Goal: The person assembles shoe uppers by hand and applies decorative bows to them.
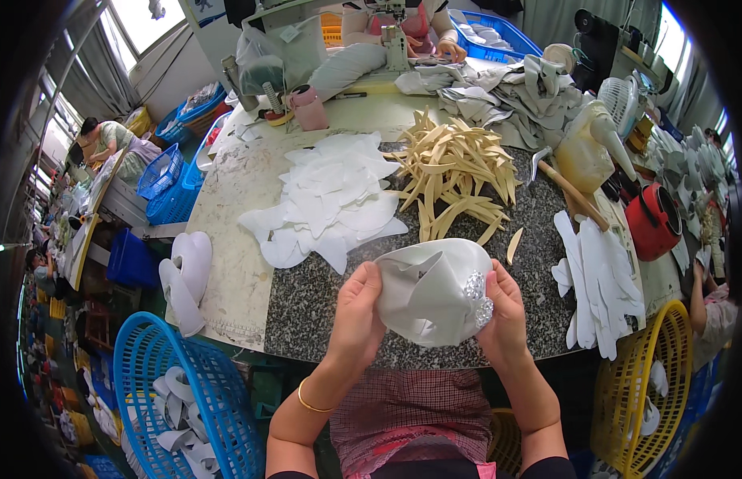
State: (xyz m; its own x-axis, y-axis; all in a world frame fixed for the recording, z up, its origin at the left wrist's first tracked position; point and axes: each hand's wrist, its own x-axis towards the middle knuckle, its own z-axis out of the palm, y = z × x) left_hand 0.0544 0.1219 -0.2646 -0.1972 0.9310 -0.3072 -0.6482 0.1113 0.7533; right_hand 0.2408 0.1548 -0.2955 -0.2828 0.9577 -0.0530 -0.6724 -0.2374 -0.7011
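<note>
Between my two hands, over the near edge of the work table (pixel 307 323), is a pale grey shoe upper (pixel 419 315) with a sparkling rhinestone ornament (pixel 477 297) on its right side. My left hand (pixel 361 302) grips its left edge, thumb on top and fingers curled behind. On the opposite edge, my right hand (pixel 503 311) pinches the upper beside the rhinestones. Just beyond lie a heap of thin white shaped pieces (pixel 331 195) and a pile of curved tan strips (pixel 459 164). One loose tan strip (pixel 515 246) lies apart from the pile.
A hammer (pixel 574 195) and a plastic glue jug (pixel 586 152) stand right of the strips. White sole-shaped pieces (pixel 598 279) overhang the right edge. Baskets, blue (pixel 132 351) and yellow (pixel 678 351), flank the table. Another person's hand (pixel 451 51) works at a sewing machine (pixel 396 48) opposite.
</note>
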